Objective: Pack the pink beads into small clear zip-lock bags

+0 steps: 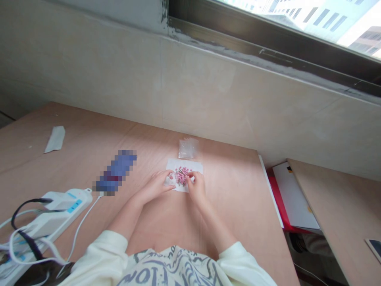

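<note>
A pile of small pink beads (182,174), mixed with some dark pieces, lies on a white sheet of paper (195,165) on the wooden table. My left hand (159,182) is closed around a small clear plastic bag (169,180) at the pile's left side; a little pink shows inside it. At the right edge of the pile is my right hand (197,186), thumb and forefinger pinched together by the beads. What those fingertips hold, if anything, is too small to make out. Beyond the paper lie clear plastic bags (187,149).
A blurred-out phone (116,172) lies to the left with a white cable at its lower end. A power strip (67,212) with plugs and cords fills the lower left. A whitish strip (55,139) lies far left. On the right, folders (294,198) sit beside another table (336,198).
</note>
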The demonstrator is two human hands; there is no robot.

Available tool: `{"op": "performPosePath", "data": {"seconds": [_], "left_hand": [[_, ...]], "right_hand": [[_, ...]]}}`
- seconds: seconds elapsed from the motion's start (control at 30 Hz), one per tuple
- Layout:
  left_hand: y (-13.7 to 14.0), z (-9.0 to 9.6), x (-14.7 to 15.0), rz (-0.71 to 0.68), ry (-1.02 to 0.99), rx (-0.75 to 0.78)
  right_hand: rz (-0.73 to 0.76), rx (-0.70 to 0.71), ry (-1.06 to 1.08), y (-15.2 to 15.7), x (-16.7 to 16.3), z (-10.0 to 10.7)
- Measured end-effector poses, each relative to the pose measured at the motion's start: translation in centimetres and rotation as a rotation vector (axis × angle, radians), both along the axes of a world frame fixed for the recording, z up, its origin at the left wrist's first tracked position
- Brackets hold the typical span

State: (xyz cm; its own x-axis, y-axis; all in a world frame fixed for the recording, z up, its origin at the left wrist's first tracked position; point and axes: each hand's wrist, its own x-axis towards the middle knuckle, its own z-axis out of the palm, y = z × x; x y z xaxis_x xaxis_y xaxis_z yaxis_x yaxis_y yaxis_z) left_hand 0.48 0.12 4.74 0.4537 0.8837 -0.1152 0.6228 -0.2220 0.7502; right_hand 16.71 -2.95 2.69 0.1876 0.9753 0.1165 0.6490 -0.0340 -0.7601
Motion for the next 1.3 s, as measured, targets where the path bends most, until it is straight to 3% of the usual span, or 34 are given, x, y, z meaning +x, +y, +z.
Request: {"op": "performPosePath", "data": {"seconds": [0.1, 0.27, 0.43, 0.7, 0.83, 1.0, 1.13, 1.3], "left_hand": [[-0.1, 0.4, 0.0, -0.009, -0.004, -0.003], [0.0, 0.8, -0.5, -0.031, -0.029, 0.019], [0.0, 1.0, -0.8, -0.015, -0.018, 0.008], [0.0, 0.9, -0.7, 0.002, -0.027, -0.023], [0.2, 0.7, -0.4, -0.001, -0.034, -0.015], [0.4, 0.3, 0.9, -0.008, -0.030, -0.009], [0.3, 0.3, 1.6, 0.017, -0.048, -0.029], [-0.2, 0.1, 0.8, 0.095, -0.232, -0.074]], "right_hand": [[0.090, 0.029, 0.067, 0.2, -1.0, 0.8], [-0.070, -0.038, -0.102, 2.0, -0.2, -0.2], [-0.012, -0.073, -0.154, 3.3, 1.0, -1.5], [-0.063, -0.076, -0.131, 3.2, 2.3, -1.8], [-0.090, -0.070, -0.047, 2.6, 2.0, 0.0], [0.022, -0.055, 0.081, 0.5, -0.7, 2.8], [0.082, -0.099, 0.128, -0.8, -2.0, 2.7], [0.064, -0.066, 0.363, -0.8, -0.9, 2.1]]}}
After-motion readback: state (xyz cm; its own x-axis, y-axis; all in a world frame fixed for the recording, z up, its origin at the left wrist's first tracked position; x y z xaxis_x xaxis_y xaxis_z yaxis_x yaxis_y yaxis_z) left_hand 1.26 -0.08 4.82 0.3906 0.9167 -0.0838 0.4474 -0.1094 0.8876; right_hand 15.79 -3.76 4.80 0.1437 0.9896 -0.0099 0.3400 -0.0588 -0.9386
